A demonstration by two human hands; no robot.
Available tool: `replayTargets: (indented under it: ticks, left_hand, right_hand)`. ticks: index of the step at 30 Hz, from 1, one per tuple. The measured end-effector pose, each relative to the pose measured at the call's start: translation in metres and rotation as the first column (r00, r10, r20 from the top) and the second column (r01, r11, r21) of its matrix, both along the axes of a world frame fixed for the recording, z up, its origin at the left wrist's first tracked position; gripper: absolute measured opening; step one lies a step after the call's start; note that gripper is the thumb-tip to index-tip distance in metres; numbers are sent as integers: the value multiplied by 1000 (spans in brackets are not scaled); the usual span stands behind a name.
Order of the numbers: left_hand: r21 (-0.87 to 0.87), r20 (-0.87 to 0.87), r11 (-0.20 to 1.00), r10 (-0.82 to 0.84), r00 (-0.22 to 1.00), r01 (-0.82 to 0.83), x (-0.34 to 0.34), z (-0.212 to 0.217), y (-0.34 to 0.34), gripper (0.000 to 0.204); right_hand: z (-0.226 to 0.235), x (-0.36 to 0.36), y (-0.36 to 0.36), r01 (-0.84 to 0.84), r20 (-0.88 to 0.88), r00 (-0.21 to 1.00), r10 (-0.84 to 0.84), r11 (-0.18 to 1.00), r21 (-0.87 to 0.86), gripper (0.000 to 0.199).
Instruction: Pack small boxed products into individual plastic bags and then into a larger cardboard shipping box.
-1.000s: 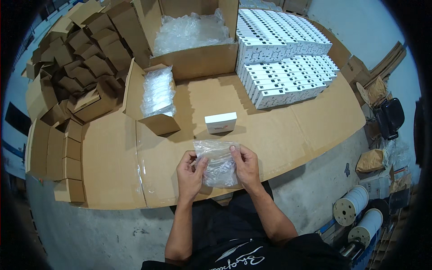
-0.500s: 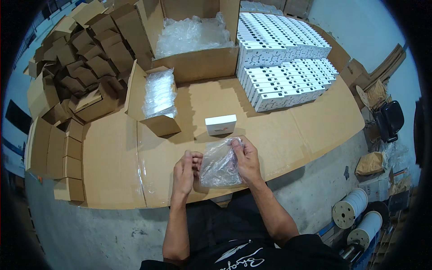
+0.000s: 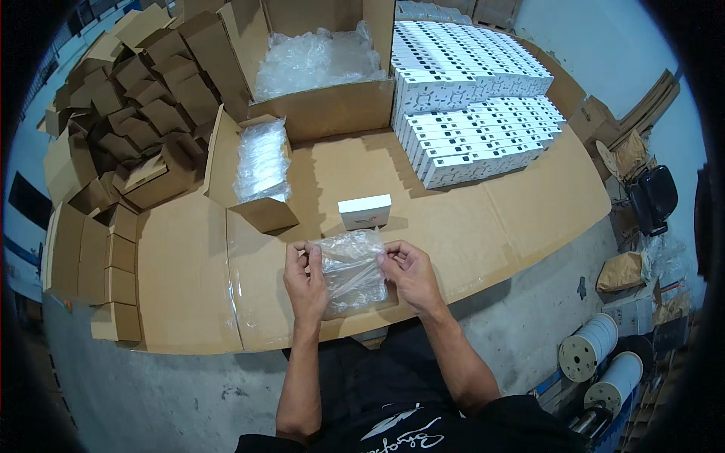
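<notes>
Between my hands, low over the table's near edge, a clear plastic bag (image 3: 351, 275) is held, crinkled and see-through. My left hand (image 3: 306, 279) pinches its upper left corner with thumb and fingers. On the bag's right edge, the thumb and fingertips of my right hand (image 3: 409, 273) are closed. Just beyond the bag stands a small white box (image 3: 365, 212) on its long side. To the left of that, an open cardboard carton (image 3: 266, 214) contains a row of white boxes wrapped in clear plastic (image 3: 263, 162).
A large carton (image 3: 340, 109) with a heap of clear bags (image 3: 321, 60) stands at the back. Stacks of white boxes (image 3: 476, 136) rise at the back right. Open brown cartons (image 3: 143, 113) pile up on the left. Cable spools (image 3: 589, 347) sit on the right, below table height.
My left hand has come up to the bag's left corner and taken hold of it. The bag has shifted left and is spread between both hands; the right hand has moved slightly down the edge.
</notes>
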State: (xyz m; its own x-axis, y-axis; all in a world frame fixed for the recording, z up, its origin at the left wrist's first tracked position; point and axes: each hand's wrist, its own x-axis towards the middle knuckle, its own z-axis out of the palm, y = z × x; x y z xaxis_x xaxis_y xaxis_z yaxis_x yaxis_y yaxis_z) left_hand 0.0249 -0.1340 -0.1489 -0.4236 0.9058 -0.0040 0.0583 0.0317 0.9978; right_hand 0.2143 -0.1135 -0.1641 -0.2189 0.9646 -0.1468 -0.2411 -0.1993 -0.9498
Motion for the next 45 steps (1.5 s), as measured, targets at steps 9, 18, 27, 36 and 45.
replayTargets:
  ticks: [9, 18, 27, 36, 45]
  left_hand:
    - [217, 33, 976, 7, 999, -14, 3, -16, -2, 17]
    - [22, 332, 1000, -9, 943, 2, -8, -5, -5, 20]
    - [453, 13, 888, -97, 995, 81, -21, -5, -20, 57]
    - [39, 42, 956, -293, 955, 291, 5, 1, -19, 23]
    - [129, 17, 979, -161, 987, 158, 4, -12, -18, 17]
  right_hand:
    - [-2, -24, -2, 230, 246, 921, -302, 931, 283, 10]
    - [30, 15, -1, -302, 555, 678, -482, 506, 808, 37]
    - [23, 19, -2, -290, 541, 835, -100, 756, 587, 22]
    - [10, 0, -5, -137, 190, 977, 96, 967, 216, 15]
    - [46, 11, 14, 144, 243, 918, -313, 834, 532, 11]
